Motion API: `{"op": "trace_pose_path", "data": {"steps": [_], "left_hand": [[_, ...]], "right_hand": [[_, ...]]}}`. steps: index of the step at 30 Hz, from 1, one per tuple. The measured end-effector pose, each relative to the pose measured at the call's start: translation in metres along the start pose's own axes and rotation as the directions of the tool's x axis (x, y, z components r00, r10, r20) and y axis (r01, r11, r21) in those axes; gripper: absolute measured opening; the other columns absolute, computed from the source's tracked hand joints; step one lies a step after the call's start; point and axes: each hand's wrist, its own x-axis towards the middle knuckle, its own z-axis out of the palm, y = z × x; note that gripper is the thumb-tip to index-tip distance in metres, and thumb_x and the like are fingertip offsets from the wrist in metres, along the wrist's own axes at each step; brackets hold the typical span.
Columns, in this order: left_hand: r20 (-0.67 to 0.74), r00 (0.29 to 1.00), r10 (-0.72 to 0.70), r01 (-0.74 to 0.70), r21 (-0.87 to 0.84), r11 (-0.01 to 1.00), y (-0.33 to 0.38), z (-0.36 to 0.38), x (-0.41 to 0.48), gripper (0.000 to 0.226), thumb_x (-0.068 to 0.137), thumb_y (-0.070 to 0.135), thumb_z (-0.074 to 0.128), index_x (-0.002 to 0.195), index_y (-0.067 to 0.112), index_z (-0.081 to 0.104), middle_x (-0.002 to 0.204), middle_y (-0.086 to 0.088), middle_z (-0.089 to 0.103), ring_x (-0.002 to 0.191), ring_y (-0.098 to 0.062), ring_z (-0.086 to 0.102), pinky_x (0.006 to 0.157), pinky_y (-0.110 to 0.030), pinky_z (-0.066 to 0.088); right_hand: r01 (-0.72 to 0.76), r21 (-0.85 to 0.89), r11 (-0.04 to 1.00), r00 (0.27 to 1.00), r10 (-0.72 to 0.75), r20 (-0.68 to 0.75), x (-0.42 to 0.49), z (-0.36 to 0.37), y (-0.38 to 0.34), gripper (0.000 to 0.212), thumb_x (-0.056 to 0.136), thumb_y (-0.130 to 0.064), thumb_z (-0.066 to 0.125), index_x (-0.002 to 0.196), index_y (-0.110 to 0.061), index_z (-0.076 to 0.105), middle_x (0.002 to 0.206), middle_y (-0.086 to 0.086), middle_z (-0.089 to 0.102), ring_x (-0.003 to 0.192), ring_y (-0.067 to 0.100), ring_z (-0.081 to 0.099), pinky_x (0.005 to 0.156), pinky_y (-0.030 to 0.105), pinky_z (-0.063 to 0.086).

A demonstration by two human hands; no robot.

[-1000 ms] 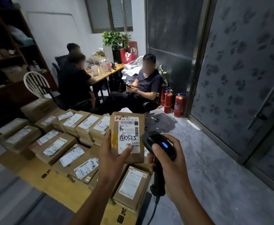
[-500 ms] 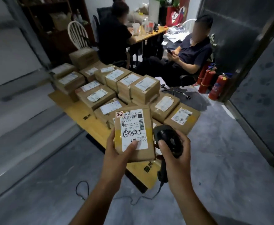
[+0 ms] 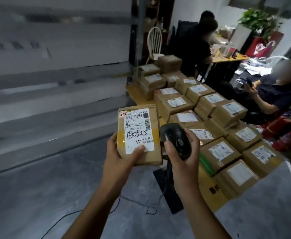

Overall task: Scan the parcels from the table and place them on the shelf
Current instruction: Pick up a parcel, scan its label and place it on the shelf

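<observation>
My left hand point(image 3: 119, 152) grips a flat brown parcel point(image 3: 137, 121) from below, thumb pressed on its white label, which is marked "2-2" and handwritten "0325". My right hand point(image 3: 180, 152) holds a black barcode scanner point(image 3: 174, 138) just right of the parcel, fingers curled round its head; its cable point(image 3: 137, 204) trails onto the floor. Several more brown parcels point(image 3: 217, 152) with white labels cover the low yellow table point(image 3: 215, 199) on the right. A blurred grey shelf point(image 3: 55, 80) with several tiers fills the left side.
Two people sit at a desk point(image 3: 230, 58) at the back right, one in dark clothes nearer the table point(image 3: 268, 97). A white chair point(image 3: 154, 42) stands behind the parcels. Red fire extinguishers point(image 3: 286, 133) lie at the far right. Grey floor point(image 3: 55, 195) spreads in front of me.
My view has swung left, so the grey shelf now fills the left and the parcel table sits at the right. Both hands keep the parcel and scanner, held close together.
</observation>
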Motion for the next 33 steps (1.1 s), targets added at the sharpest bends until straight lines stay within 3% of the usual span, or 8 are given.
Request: {"op": "trace_pose_path", "data": {"steps": [2, 7, 13, 16, 18, 24, 30, 33], "left_hand": [[-0.065, 0.997, 0.027, -0.027, 0.004, 1.0, 0.008, -0.042, -0.002, 0.085, 0.074, 0.04, 0.091, 0.145, 0.034, 0.045, 0.13, 0.01, 0.066, 0.11, -0.002, 0.069, 0.074, -0.018, 0.059], [-0.192, 0.978, 0.085, -0.085, 0.007, 0.996, 0.029, -0.134, -0.001, 0.095, 0.067, 0.044, 0.091, 0.147, 0.041, 0.04, 0.129, 0.013, 0.067, 0.113, -0.004, 0.069, 0.08, -0.026, 0.062], [-0.395, 0.911, 0.118, -0.088, 0.092, 0.992, 0.026, -0.236, 0.015, 0.108, 0.062, 0.064, 0.091, 0.153, 0.044, 0.036, 0.143, 0.01, 0.057, 0.126, -0.013, 0.062, 0.097, -0.044, 0.059], [-0.486, 0.863, 0.134, -0.095, 0.104, 0.99, 0.027, -0.276, 0.022, 0.111, 0.067, 0.054, 0.093, 0.156, 0.042, 0.029, 0.14, 0.017, 0.057, 0.122, -0.002, 0.063, 0.094, -0.032, 0.06], [-0.533, 0.833, 0.147, -0.098, 0.118, 0.988, 0.03, -0.305, 0.032, 0.107, 0.068, 0.045, 0.09, 0.156, 0.039, 0.029, 0.136, 0.021, 0.057, 0.117, 0.003, 0.064, 0.09, -0.026, 0.061], [-0.682, 0.693, 0.235, -0.016, 0.312, 0.95, 0.051, -0.403, 0.087, 0.104, 0.064, 0.065, 0.084, 0.154, 0.043, 0.036, 0.139, 0.024, 0.046, 0.127, 0.002, 0.053, 0.102, -0.036, 0.056], [-0.695, 0.645, 0.317, -0.065, 0.363, 0.929, 0.097, -0.476, 0.15, 0.085, 0.076, 0.06, 0.084, 0.147, 0.056, 0.037, 0.135, 0.039, 0.047, 0.125, -0.001, 0.059, 0.099, -0.039, 0.059], [-0.703, 0.627, 0.336, -0.078, 0.372, 0.925, 0.111, -0.507, 0.169, 0.075, 0.076, 0.059, 0.082, 0.142, 0.055, 0.047, 0.143, 0.02, 0.052, 0.125, -0.007, 0.062, 0.095, -0.04, 0.061]], "right_hand": [[0.01, 0.012, 1.0, 0.999, -0.011, 0.049, -0.01, 0.042, -0.003, 0.068, 0.078, -0.04, 0.08, 0.139, -0.034, 0.053, 0.115, -0.034, 0.067, 0.108, -0.007, 0.067, 0.079, 0.014, 0.057], [0.02, -0.004, 1.0, 0.986, -0.019, 0.167, -0.03, 0.141, -0.01, 0.072, 0.068, -0.06, 0.077, 0.134, -0.047, 0.052, 0.135, -0.006, 0.063, 0.114, 0.006, 0.068, 0.081, 0.024, 0.06], [0.053, 0.013, 0.999, 0.925, -0.054, 0.376, -0.042, 0.248, -0.003, 0.07, 0.071, -0.055, 0.076, 0.135, -0.041, 0.05, 0.123, -0.019, 0.065, 0.108, -0.003, 0.068, 0.081, 0.016, 0.056], [0.033, 0.022, 0.999, 0.889, -0.039, 0.456, -0.046, 0.302, 0.008, 0.066, 0.071, -0.055, 0.076, 0.131, -0.047, 0.049, 0.123, -0.016, 0.066, 0.109, -0.001, 0.068, 0.083, 0.017, 0.057], [0.009, 0.055, 0.998, 0.871, -0.035, 0.49, -0.048, 0.342, 0.016, 0.068, 0.071, -0.054, 0.076, 0.133, -0.043, 0.05, 0.128, -0.009, 0.064, 0.11, 0.0, 0.068, 0.085, 0.018, 0.057], [-0.083, 0.156, 0.984, 0.811, -0.025, 0.584, -0.035, 0.471, 0.031, 0.073, 0.068, -0.056, 0.076, 0.134, -0.039, 0.049, 0.132, -0.007, 0.062, 0.109, -0.002, 0.068, 0.082, 0.013, 0.055], [-0.136, 0.235, 0.962, 0.73, -0.063, 0.681, 0.002, 0.588, 0.023, 0.074, 0.073, -0.049, 0.077, 0.138, -0.026, 0.049, 0.127, -0.005, 0.064, 0.11, 0.005, 0.07, 0.084, 0.019, 0.057], [-0.146, 0.261, 0.954, 0.714, -0.082, 0.696, 0.008, 0.643, 0.017, 0.074, 0.076, -0.043, 0.078, 0.14, -0.021, 0.047, 0.132, 0.002, 0.063, 0.111, 0.005, 0.07, 0.085, 0.017, 0.056]]}}
